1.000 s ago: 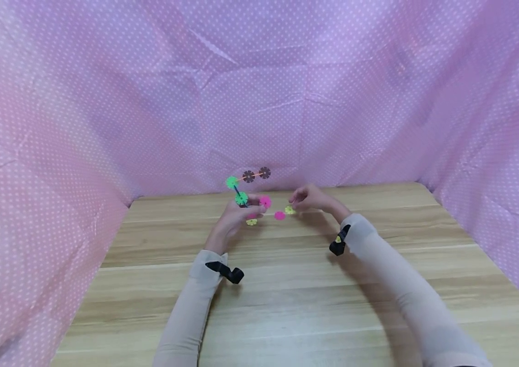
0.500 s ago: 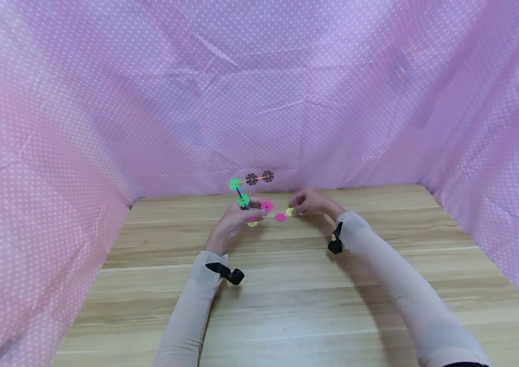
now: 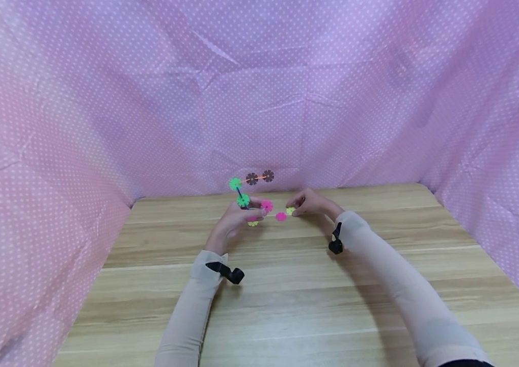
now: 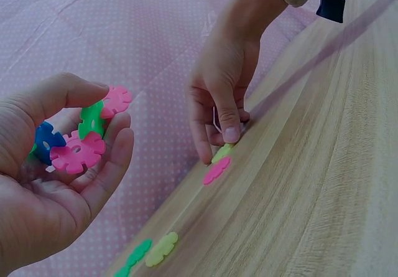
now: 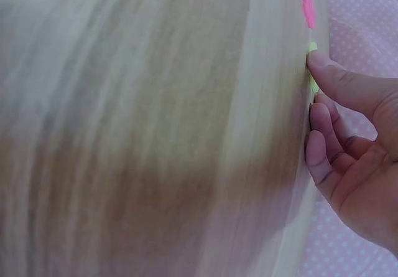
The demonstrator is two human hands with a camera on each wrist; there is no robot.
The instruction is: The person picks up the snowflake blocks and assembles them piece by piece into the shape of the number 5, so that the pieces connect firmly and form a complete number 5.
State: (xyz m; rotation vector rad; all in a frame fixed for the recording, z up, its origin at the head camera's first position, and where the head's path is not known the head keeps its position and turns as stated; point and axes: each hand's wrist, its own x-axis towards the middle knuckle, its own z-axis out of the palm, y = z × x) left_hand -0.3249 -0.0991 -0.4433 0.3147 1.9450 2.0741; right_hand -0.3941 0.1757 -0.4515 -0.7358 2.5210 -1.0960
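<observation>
My left hand [image 3: 235,218] holds a chain of interlocking snowflake discs, its thumb and fingers curled about the near end. In the left wrist view that end has a pink disc [image 4: 78,152], a green disc [image 4: 92,119], another pink disc [image 4: 117,101] and a blue disc [image 4: 48,143]. The chain rises past a green disc [image 3: 235,184] to two brown discs [image 3: 260,177] joined by orange ones. My right hand [image 3: 309,202] pinches a loose yellow disc [image 3: 290,210] at the tabletop, its thumb covering part of it. Beside this lies a loose pink disc [image 3: 280,216].
Another yellow disc [image 4: 161,249] and a green piece [image 4: 132,257] lie on the wooden table [image 3: 277,295] below my left hand. A pink dotted cloth [image 3: 259,102] hangs behind the table's far edge and along both sides.
My right fingertips have come slightly lower onto the yellow disc. The left hand and its chain stay nearly still, with a slight shift of the whole view.
</observation>
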